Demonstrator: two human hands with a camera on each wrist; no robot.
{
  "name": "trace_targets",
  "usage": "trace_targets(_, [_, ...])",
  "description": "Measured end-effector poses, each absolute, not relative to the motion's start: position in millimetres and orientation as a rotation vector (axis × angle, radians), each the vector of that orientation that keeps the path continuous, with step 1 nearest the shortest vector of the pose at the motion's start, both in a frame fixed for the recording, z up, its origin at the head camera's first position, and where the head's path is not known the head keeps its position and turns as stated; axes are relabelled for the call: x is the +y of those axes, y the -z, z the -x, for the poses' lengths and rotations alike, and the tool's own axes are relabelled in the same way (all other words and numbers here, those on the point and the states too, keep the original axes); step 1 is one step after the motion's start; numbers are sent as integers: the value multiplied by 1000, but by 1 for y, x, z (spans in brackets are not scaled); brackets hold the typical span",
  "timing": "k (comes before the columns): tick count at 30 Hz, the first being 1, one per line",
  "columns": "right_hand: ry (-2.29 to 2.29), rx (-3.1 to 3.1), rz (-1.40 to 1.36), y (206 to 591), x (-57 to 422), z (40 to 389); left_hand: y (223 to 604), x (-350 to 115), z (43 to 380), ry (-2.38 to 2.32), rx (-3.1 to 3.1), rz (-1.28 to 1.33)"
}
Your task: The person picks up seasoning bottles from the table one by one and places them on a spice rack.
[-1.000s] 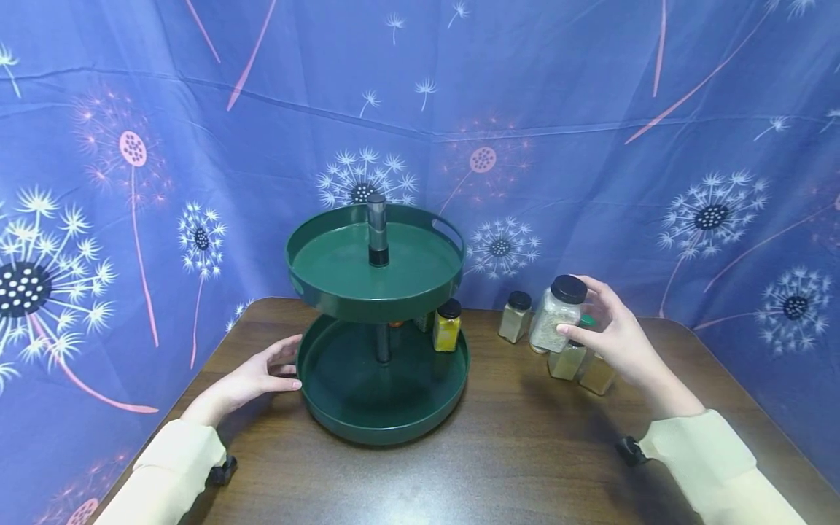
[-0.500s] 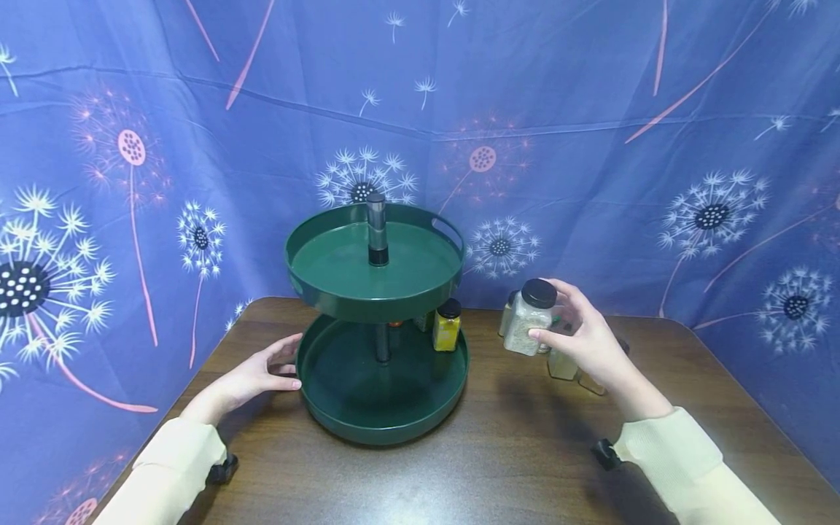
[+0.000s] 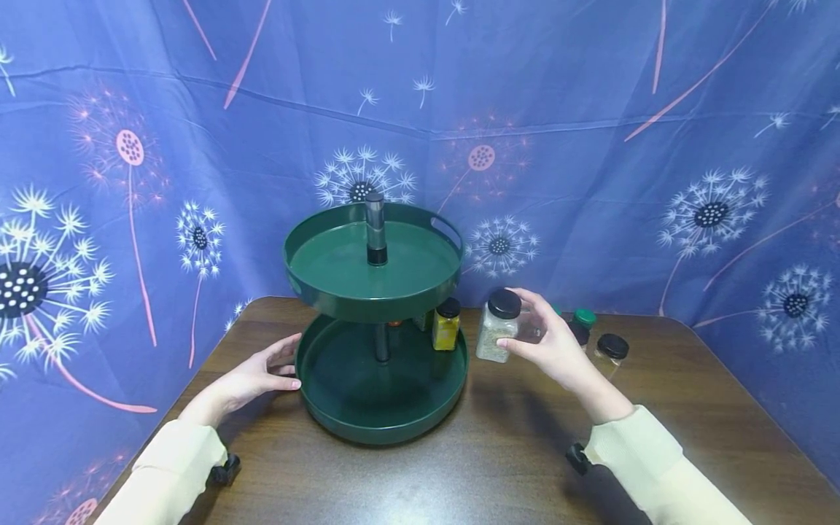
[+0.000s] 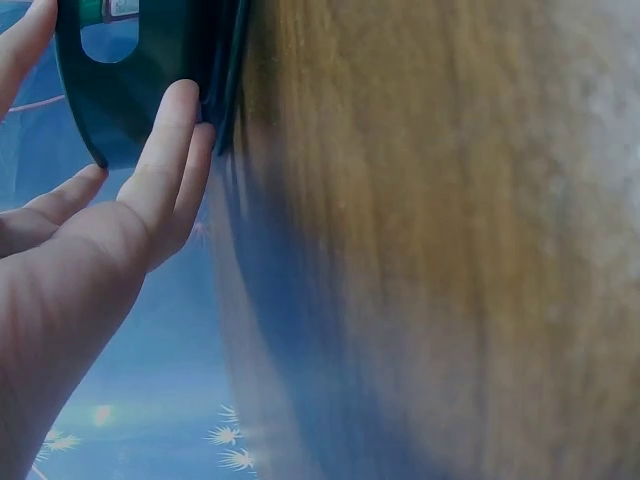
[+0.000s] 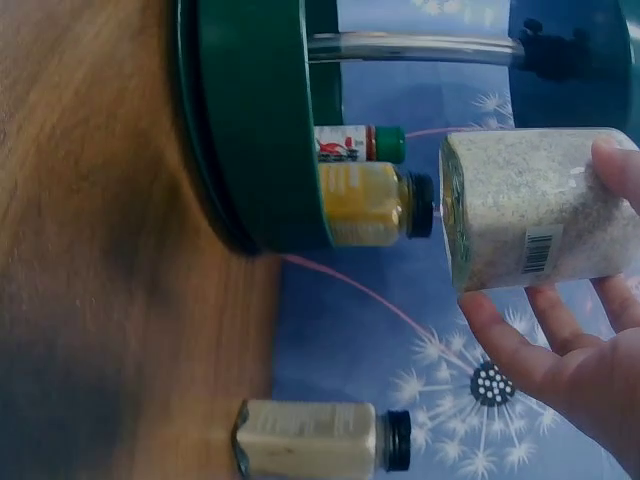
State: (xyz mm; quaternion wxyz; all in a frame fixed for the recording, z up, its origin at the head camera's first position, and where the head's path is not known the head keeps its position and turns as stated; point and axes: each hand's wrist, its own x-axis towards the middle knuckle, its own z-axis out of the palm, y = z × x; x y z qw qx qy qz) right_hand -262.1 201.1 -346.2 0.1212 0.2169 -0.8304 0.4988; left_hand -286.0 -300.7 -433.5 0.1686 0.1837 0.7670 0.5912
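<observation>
My right hand (image 3: 547, 343) holds a large clear spice jar (image 3: 492, 337) with a black lid, pinched between thumb and fingers. The jar is upright, just right of a green two-tier turntable tray. In the right wrist view, pale speckled seasoning and a barcode show on this jar (image 5: 540, 205), level with the gap between the tiers. My left hand (image 3: 269, 372) rests its fingertips at the left rim of the lower tier (image 3: 387, 435), fingers loosely extended. A yellow spice jar (image 3: 445, 332) stands on that tier, at its right side.
The upper tier (image 3: 335, 273) overhangs the lower one around a metal post (image 3: 375, 226). Behind my right hand are a green-capped jar (image 3: 584, 319) and a black-lidded jar (image 3: 612, 348). A smaller pale-filled jar (image 5: 310, 438) stands on the table. Patterned blue cloth (image 3: 571, 87) hangs behind.
My right hand has carried the large spice jar leftward from the group of jars to beside the turntable, uncovering some jars behind it. My left hand has stayed at the lower tier's rim.
</observation>
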Motion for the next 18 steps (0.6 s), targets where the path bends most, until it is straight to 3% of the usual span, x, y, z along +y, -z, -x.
trace_targets(18, [-1662, -2322, -630, 362, 168, 264, 435, -300, 284, -1677, 2188, -578])
